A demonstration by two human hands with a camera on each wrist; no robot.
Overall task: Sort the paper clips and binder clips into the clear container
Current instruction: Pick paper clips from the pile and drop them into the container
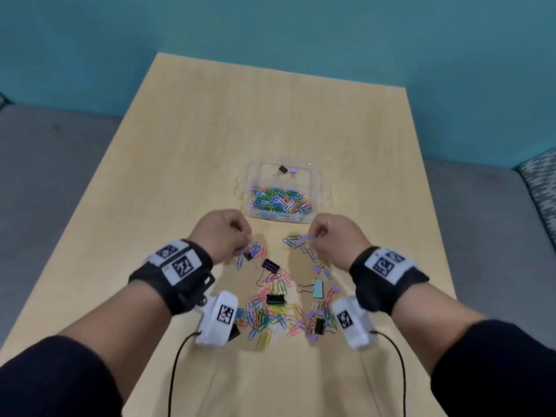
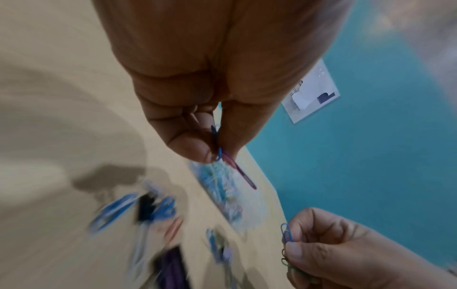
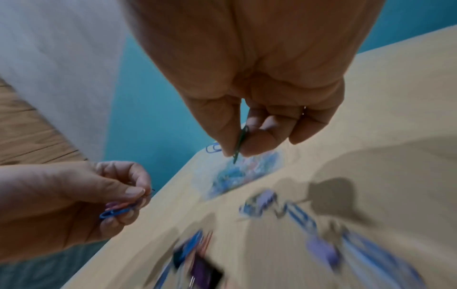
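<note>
Clear container (image 1: 316,188) holding coloured paper clips (image 1: 279,200), two binder clips (image 1: 287,170), loose pile (image 1: 276,311) nearby

Teal wall (image 1: 301,31) runs behind the light wood-grain table (image 1: 210,130); grey floor (image 1: 54,152) on both sides; patterned seat corner (image 1: 541,176) at far rt; a white sheet (image 2: 311,93) is stuck on the wall, seen from the left wrist cam; soft, even light w/ blurred shadows on the tabletop.

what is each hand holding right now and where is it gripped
Left hand pinches blue and pink paper clips at one end; right hand pinches paper clips mid-length.
</note>
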